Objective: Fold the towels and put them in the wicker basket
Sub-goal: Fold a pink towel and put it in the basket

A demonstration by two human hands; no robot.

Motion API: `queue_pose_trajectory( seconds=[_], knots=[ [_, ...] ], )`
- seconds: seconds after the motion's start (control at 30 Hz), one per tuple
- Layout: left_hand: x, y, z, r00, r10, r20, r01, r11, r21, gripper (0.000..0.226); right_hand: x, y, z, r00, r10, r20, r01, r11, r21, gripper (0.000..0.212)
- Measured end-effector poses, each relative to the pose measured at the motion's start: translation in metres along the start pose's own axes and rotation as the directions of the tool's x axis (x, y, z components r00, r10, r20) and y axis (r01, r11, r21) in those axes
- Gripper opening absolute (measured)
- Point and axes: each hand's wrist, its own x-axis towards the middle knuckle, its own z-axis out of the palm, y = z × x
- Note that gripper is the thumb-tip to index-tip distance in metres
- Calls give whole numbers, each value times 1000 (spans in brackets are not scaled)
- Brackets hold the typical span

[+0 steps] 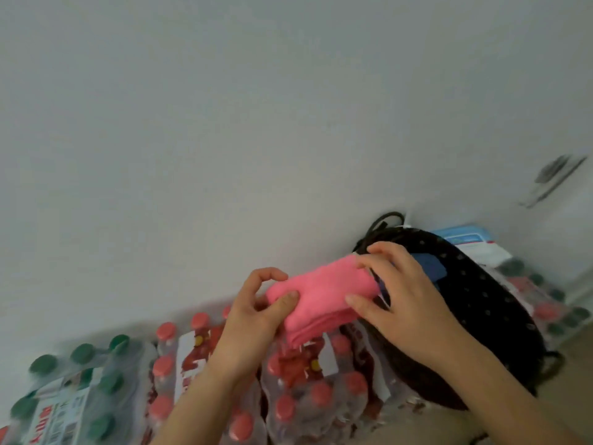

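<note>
Folded pink cloth towel [324, 297] is held in mid-air w/ both hands, just left of the dark woven wicker basket [481, 303], above shrink-wrapped packs of red-capped bottles [314, 396]. Left hand [253, 316] pinches its left end; right hand [404, 293] grips the right end, near the rim. Risk: the lower layers look loose. If either pinch slackens, the fold prob. opens, or the towel snags on the rim & drops onto the bottles.

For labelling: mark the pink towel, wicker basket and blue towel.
pink towel [324, 293], head view, middle of the folded top face.
wicker basket [481, 303], head view, dark side wall.
blue towel [431, 268], head view, exposed patch inside the basket.
</note>
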Motion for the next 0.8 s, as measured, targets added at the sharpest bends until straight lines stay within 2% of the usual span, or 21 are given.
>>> queue_pose_trajectory(
  seconds=[0.07,0.13,0.27,0.33,0.4,0.53,0.57,0.63,0.7,0.8],
  knots=[
    [15,5,35,998,-52,31,53,998,-32,16,-3,24,-17,993,-91,68,104,970,-218,69],
    [27,6,64,994,-88,64,90,995,-31,15,-6,46,-24,977,-181,110,208,912,-352,72],
    [51,10,119,980,-170,102,164,985,61,16,-8,91,-36,954,-294,-56,244,872,-424,37],
    [65,13,141,969,-210,128,198,975,99,14,-8,111,-46,946,-313,-80,250,866,-433,30],
    [78,14,160,958,-246,148,225,963,145,14,-8,127,-55,966,-255,-50,214,889,-405,37],
    [95,16,188,937,-319,142,295,941,165,8,-4,141,-55,995,4,99,41,894,-445,86],
    [98,15,193,927,-348,138,330,934,137,6,-3,143,-52,992,36,117,22,889,-457,91],
    [102,13,199,904,-405,135,398,914,77,8,0,148,-47,994,42,103,11,884,-468,82],
    [105,10,201,894,-423,147,411,905,109,8,2,153,-47,997,-11,75,45,876,-481,66],
    [115,1,191,913,-359,192,266,884,385,16,-1,163,-48,983,-105,147,166,850,-500,49]
  ],
)
